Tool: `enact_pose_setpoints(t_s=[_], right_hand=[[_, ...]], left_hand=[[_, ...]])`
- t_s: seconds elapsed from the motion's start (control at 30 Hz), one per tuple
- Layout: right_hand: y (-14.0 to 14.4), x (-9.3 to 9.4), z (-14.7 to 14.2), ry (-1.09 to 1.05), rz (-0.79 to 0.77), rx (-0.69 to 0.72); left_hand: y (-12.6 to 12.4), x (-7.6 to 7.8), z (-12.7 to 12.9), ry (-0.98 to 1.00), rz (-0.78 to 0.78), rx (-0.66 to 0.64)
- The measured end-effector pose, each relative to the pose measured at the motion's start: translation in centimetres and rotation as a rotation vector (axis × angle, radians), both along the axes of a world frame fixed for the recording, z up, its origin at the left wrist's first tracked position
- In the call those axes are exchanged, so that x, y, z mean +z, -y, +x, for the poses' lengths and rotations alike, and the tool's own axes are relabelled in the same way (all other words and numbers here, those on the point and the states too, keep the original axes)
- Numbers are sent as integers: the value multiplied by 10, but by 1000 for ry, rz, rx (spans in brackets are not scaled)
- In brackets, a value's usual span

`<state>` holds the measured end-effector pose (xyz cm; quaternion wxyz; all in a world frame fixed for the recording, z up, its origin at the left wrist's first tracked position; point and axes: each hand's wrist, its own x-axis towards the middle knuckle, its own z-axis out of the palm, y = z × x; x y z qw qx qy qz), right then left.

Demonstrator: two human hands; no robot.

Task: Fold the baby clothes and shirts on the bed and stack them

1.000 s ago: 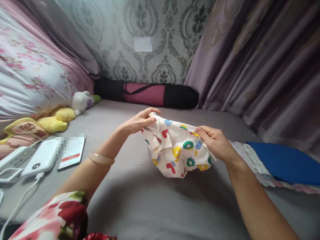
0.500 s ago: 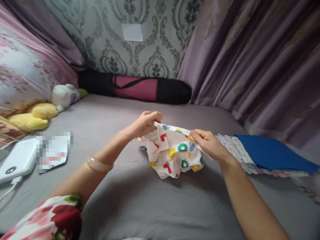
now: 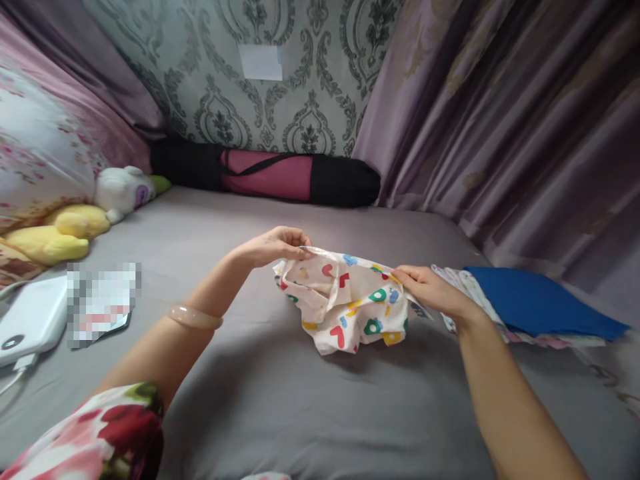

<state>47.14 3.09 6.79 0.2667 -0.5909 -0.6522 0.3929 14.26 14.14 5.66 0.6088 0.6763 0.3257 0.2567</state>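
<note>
A small white garment (image 3: 345, 320) printed with red hearts and green, blue and yellow shapes hangs in loose folds over the grey bed sheet (image 3: 280, 420). My left hand (image 3: 280, 245) pinches its upper edge at the left, thumb and fingers closed on the cloth. At the right end of that edge, my right hand (image 3: 425, 288) grips the fabric, and the edge runs fairly straight between them. Which kind of garment it is, I cannot tell. Just beyond my right hand lies a stack of folded clothes (image 3: 467, 287) with a blue folded cloth (image 3: 540, 303) on top.
A white power bank (image 3: 33, 317) with a cable and a blurred flat item (image 3: 103, 307) lie at the left. Plush toys (image 3: 123, 190) and a floral pillow (image 3: 45, 147) are behind them. A long black and maroon bag (image 3: 265, 175) rests along the wall; curtains (image 3: 480, 127) hang at right.
My hands have moved slightly apart, the left to the left and the right to the right. The garment's upper edge is drawn wider and its opening shows more.
</note>
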Motion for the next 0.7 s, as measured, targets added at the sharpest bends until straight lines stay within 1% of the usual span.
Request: enact_pose_setpoints(t_s=[0.07,0.13,0.2,0.3,0.33,0.43,0.5,0.53,0.6,0.7], right_hand=[[-5,-2,7,91,21,55],[-11,-5,11,157,49,121],[-15,-5,8,200,143,113],[-18,-1,-12,202,350,30],[-18,1,-21,186,398,46],[-17,7,-48,180,527,188],[-18,9,-59,218,609,224],[-18,11,-62,222,627,229],[-18,13,-64,172,592,248],[-16,15,-58,-6,411,239]], left_hand=[[2,3,-3,75,-140,-33],[6,7,-3,131,-226,-40],[9,10,0,169,-287,-40],[11,15,9,210,-363,-30],[12,17,12,220,-379,-24],[13,23,21,238,-400,-14],[14,25,24,247,-405,-9],[13,26,25,254,-405,-3],[13,26,24,269,-399,8],[11,21,24,288,-393,8]])
